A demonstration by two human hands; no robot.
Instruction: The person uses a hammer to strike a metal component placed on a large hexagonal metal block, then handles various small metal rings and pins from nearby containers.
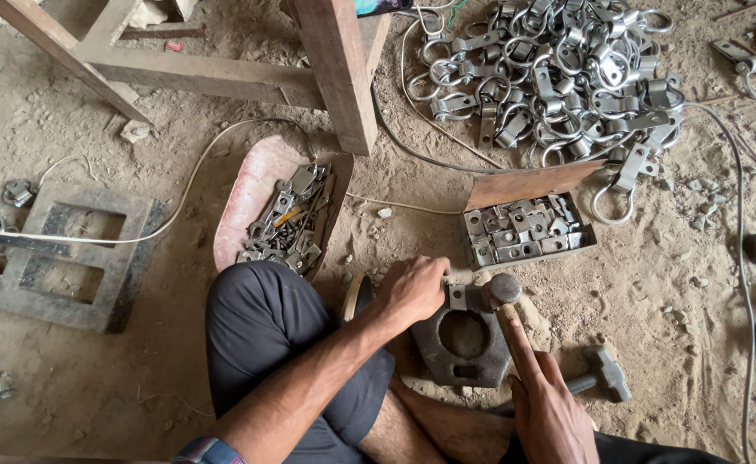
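My left hand [410,288] presses a small grey metal bracket [458,296] onto a heavy iron block with a round hole [464,339] on the dirt floor. My right hand [550,412] grips the wooden handle of a hammer [505,296], whose round head rests on the block just right of the bracket. My knee in dark trousers [262,322] lies to the left of the block.
A cardboard box of metal brackets [524,232] sits behind the block. A pink tray of more parts [287,223] lies to the left. A big pile of finished ring clamps [558,73] is at the back right. A second hammer [601,374] lies right of my hand. Wooden table legs [339,69] and a cable cross the floor.
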